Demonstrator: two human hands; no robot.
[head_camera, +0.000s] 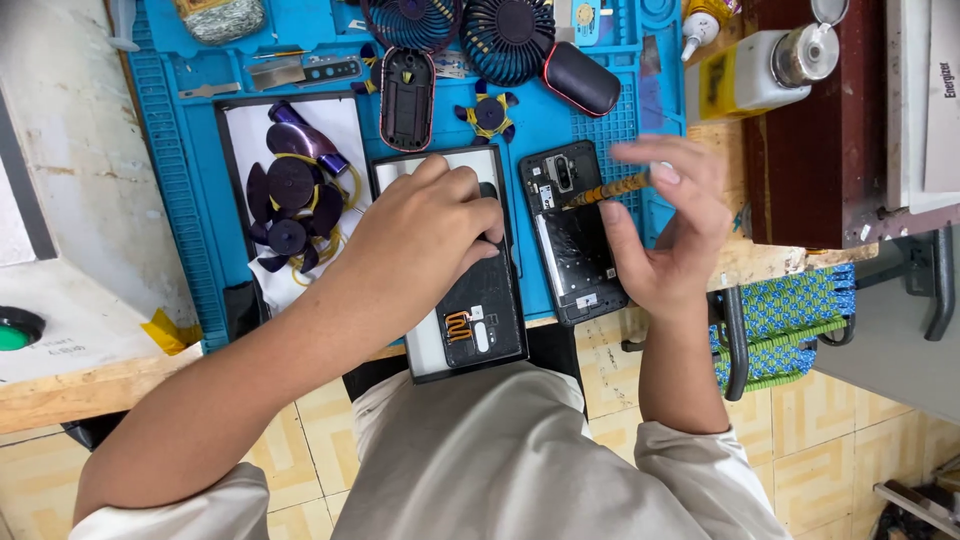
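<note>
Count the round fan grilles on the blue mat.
2. Both sit at the mat's top edge, side by side: one fan grille above the oval black casing, the other fan grille just right of it. Others may lie beyond the frame.

This is a small phone and gadget repair workshop. A blue silicone repair mat (190, 200) covers a worn wooden workbench (90, 385), and on it lie an opened smartphone (572, 235) with its back off, a removed back cover (478, 300) and dismantled handheld fans (505, 35) at 12 o'clock. Purple suction-cup tools (290, 205) sit at 10 o'clock, a solvent dispenser bottle (765, 65) at 2 o'clock. The floor is yellow tile (830, 450).
</note>
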